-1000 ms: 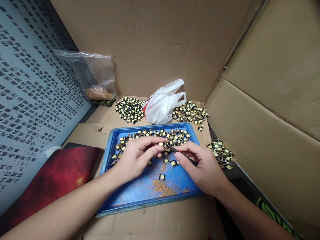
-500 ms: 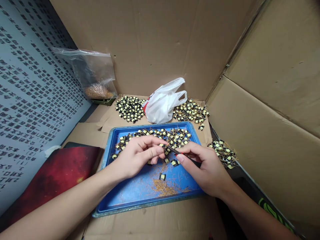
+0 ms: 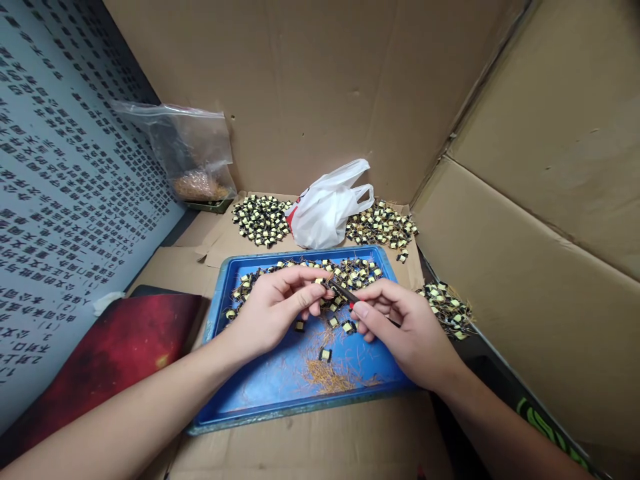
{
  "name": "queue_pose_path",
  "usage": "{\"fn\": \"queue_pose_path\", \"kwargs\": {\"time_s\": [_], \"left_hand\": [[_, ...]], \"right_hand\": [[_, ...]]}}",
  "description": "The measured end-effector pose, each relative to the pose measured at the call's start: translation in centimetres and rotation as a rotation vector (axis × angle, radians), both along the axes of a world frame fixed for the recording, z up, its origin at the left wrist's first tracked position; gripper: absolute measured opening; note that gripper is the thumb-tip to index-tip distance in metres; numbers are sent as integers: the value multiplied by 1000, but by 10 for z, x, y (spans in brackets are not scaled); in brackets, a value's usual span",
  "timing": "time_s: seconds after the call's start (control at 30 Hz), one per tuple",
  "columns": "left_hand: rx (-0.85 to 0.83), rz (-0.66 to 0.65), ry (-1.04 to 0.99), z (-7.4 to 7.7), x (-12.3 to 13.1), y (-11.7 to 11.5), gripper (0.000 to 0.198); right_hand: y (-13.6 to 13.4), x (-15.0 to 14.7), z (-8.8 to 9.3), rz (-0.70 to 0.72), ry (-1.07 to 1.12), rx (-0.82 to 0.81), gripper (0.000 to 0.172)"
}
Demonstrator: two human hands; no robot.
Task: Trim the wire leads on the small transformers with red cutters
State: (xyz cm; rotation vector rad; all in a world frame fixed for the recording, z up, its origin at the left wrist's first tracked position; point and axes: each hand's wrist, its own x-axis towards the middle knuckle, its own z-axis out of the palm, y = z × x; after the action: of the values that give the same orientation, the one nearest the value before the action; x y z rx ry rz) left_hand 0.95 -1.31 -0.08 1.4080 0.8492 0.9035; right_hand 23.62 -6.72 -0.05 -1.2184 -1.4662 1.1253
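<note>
Over the blue tray [image 3: 240, 393], my left hand [image 3: 275, 303] pinches a small black-and-yellow wire-wound coil [image 3: 319, 283] between thumb and fingers. Thin copper-coloured wire ends stick out of it. My right hand [image 3: 405, 327] is closed round a dark, slim hand tool [image 3: 344, 291] with a red part; its kind is not clear, as the palm hides its rear. The tool's tip is at the coil, by the left fingertips. Many similar coils [image 3: 357, 270] lie heaped at the tray's back. A single coil [image 3: 325, 355] rests nearer, beside a heap of wire clippings [image 3: 327, 377].
Behind the tray are a coil pile [image 3: 261, 220], a white plastic bag [image 3: 323, 210] and another coil pile [image 3: 383, 223]. More coils [image 3: 445, 307] lie to the right. A clear zip bag [image 3: 195, 153] stands back left. Cardboard walls [image 3: 320, 80] enclose the back and right.
The tool's tip has shifted slightly up and left at the coil, and the right fingers have curled differently round it. My left hand has moved a little up and left, still pinching the coil.
</note>
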Motion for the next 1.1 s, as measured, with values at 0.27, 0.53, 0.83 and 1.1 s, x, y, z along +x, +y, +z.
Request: {"fn": "queue_pose_path", "kwargs": {"time_s": [0.27,0.53,0.83,1.1], "left_hand": [[71,-7,54,4,0,-2,31],[255,1,219,2,-1,-3,31],[246,-48,222,2,-2,-4,30],[-51,-101,53,6,1,-4,28]], "right_hand": [[-1,-1,0,5,10,-14,20],[-1,-1,3,-1,-54,-29,20],[-1,3,3,52,-126,51,15],[-2,7,2,71,-191,82,18]]}}
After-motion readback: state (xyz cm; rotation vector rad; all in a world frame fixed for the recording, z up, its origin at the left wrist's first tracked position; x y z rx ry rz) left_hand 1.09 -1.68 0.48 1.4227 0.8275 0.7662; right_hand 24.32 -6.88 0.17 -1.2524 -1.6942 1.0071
